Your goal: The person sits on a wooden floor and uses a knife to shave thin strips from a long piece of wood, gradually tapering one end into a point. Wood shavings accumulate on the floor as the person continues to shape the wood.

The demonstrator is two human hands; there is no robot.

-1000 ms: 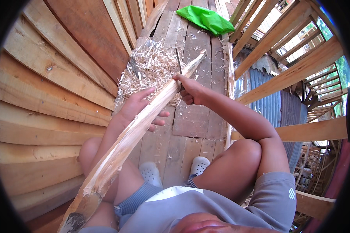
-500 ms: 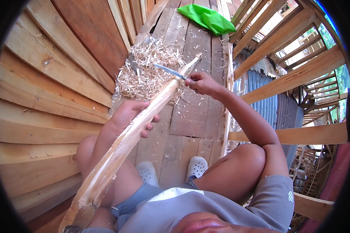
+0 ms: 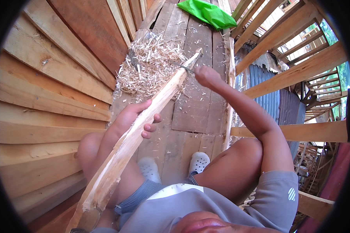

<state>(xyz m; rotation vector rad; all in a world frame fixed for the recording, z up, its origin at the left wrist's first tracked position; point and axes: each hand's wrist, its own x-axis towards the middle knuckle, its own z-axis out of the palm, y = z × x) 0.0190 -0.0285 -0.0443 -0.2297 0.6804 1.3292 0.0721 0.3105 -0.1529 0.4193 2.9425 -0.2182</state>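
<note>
A long, pale length of rough-hewn wood (image 3: 132,136) slants from beside my left hip up toward the far middle, its far end narrowed. Around its middle my left hand (image 3: 138,118) is closed, thumb on the near-left side and fingertips showing on the right. My right hand (image 3: 207,76) is closed in a fist on a knife, whose handle it hides. The thin knife blade (image 3: 183,66) lies across the wood near the narrowed end, pointing left and seen nearly edge-on.
A heap of wood shavings (image 3: 149,68) covers the plank floor (image 3: 188,116) beyond my left hand. Farther off lies a bright green plastic bag (image 3: 208,14). A plank wall (image 3: 46,93) rises on the left; a slatted railing (image 3: 295,77) runs along the right. My clogs (image 3: 199,161) rest on the floor.
My right hand and the knife have shifted a little toward the wood's far end, and the blade has turned more edge-on. My left hand keeps its hold.
</note>
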